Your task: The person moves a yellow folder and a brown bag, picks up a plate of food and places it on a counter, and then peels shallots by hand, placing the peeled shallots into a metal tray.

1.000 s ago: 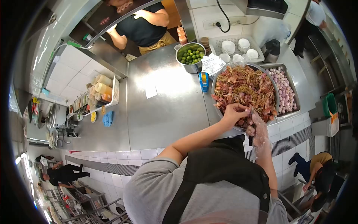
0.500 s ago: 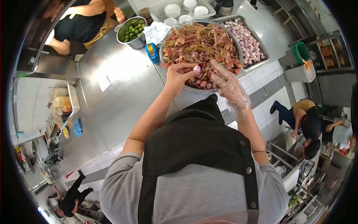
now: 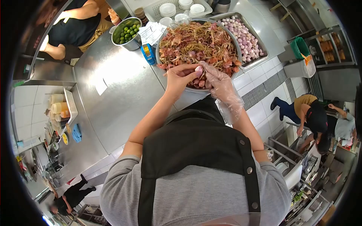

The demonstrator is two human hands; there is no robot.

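A partly peeled pinkish-white shallot (image 3: 198,69) is pinched between the thumb and fingers of my bare left hand (image 3: 176,80). My right hand (image 3: 220,84), in a clear plastic glove, is right beside the shallot with its fingers drawn together; what they hold, if anything, is hidden. Both hands are over the near edge of a large round metal bowl (image 3: 158,56). Dry shallot skins and stringy roots (image 3: 198,37) heap up in it, with several unpeeled shallots (image 3: 200,83) near my hands. Peeled shallots (image 3: 245,39) fill a metal tray to the right.
A pot of green limes (image 3: 128,33), paper slips (image 3: 151,33) and a blue tape dispenser (image 3: 148,54) stand left of the bowl. Behind are stacked white dishes (image 3: 167,9) in a basket. A person (image 3: 77,22) is across the counter; others work at right and lower left.
My right hand has moved left, and its spread fingers have closed in beside the shallot. My left hand still holds the shallot. The whole view has shifted slightly.
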